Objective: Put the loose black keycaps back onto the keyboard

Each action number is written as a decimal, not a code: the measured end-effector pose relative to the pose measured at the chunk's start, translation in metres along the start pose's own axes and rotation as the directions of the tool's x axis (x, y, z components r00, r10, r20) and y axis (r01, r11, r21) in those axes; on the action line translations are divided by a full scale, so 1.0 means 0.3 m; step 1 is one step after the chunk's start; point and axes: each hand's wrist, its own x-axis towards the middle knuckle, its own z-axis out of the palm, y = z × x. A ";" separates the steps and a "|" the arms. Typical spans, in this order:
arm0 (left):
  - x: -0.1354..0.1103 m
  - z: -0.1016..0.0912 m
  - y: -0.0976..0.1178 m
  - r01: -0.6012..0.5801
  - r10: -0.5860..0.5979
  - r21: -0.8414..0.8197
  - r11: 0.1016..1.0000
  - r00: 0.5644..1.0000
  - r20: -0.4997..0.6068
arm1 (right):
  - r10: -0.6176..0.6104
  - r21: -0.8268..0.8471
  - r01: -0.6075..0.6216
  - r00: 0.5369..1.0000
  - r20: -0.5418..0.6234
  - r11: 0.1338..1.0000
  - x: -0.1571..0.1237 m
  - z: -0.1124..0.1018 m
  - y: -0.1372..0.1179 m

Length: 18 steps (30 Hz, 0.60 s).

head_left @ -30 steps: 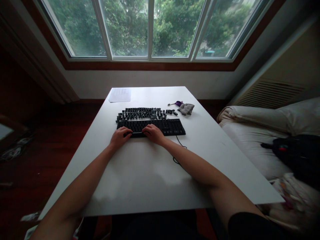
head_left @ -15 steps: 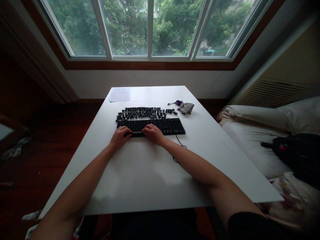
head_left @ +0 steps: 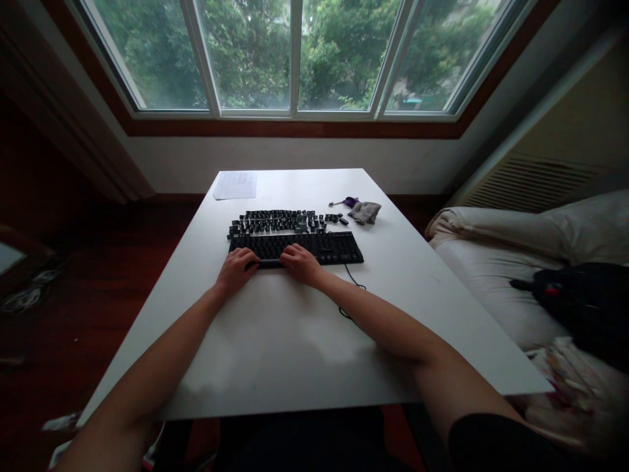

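Note:
A black keyboard (head_left: pixel 334 248) lies across the white table, much of its deck without keycaps. Along its near edge runs a long black space bar (head_left: pixel 269 263), one end at each hand. My left hand (head_left: pixel 239 267) has its fingers curled closed at the bar's left end. At the right end, my right hand (head_left: pixel 299 262) pinches with bent fingers. Whether the bar is seated in the keyboard cannot be made out. Just beyond the keyboard, loose black keycaps (head_left: pixel 268 226) stand in rows, with a greyish piece among them.
A grey cloth (head_left: pixel 365 213) and a purple-handled brush-like tool (head_left: pixel 350 202) lie at the right back. A paper sheet (head_left: pixel 236 185) is at the far left corner. The keyboard's cable (head_left: pixel 354 278) trails under my right forearm. A pale sofa (head_left: pixel 481 282) stands on the right.
The space bar sits slightly lower, closer against the keyboard's near edge. Both hands have barely shifted.

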 end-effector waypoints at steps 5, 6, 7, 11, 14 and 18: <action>-0.005 -0.006 0.014 0.008 -0.008 0.028 1.000 1.000 -0.020 | 0.039 0.026 -0.039 0.999 0.005 0.999 0.014 -0.023 -0.026; -0.005 -0.007 0.017 0.013 -0.012 0.034 0.999 0.999 -0.030 | 0.032 0.022 -0.032 0.999 0.003 0.999 0.017 -0.030 -0.036; -0.006 -0.008 0.019 0.023 -0.021 0.039 0.999 0.999 -0.046 | 0.020 0.016 -0.020 1.000 0.005 1.000 0.021 -0.037 -0.046; -0.006 -0.014 0.008 0.121 -0.113 0.043 0.992 0.982 -0.154 | -0.027 -0.020 0.029 0.997 0.069 0.999 0.039 -0.055 -0.091; -0.008 -0.021 -0.034 0.227 -0.211 0.034 0.973 0.945 -0.251 | -0.024 -0.051 0.030 0.992 0.124 0.998 0.056 -0.064 -0.123; -0.015 -0.029 -0.112 0.375 -0.360 -0.020 0.927 0.872 -0.332 | -0.015 -0.083 0.025 0.993 0.120 0.996 0.071 -0.073 -0.156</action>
